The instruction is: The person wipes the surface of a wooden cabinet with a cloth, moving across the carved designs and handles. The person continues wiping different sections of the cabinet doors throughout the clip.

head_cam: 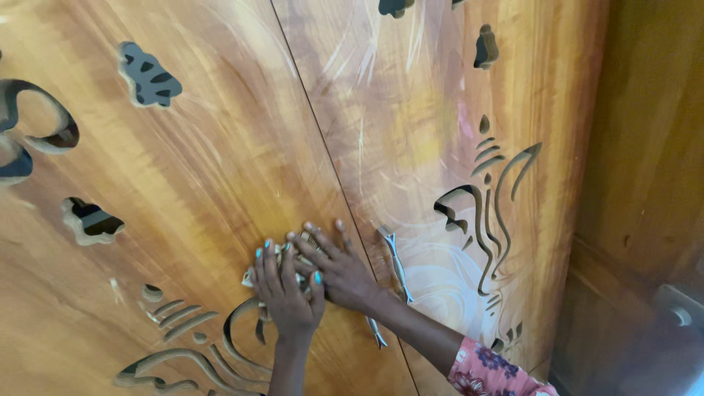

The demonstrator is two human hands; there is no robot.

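Observation:
Both hands press a pale cloth (253, 277) flat against the left wooden door (220, 161) of a cabinet. My left hand (287, 290), with turquoise nails, lies over the cloth with its fingers pointing up. My right hand (336, 265), reaching in from a floral pink sleeve (491, 370), overlaps the left one and also rests on the cloth. Most of the cloth is hidden under the hands. A metal handle (397, 264) on the right door (440, 110) sits just right of my right hand.
Carved cut-outs pierce both doors: leaf shapes (149, 73) at upper left and curved figures (484, 213) on the right door. A second metal handle (377, 331) shows below my right wrist. A plain wooden side panel (645, 147) stands at the right.

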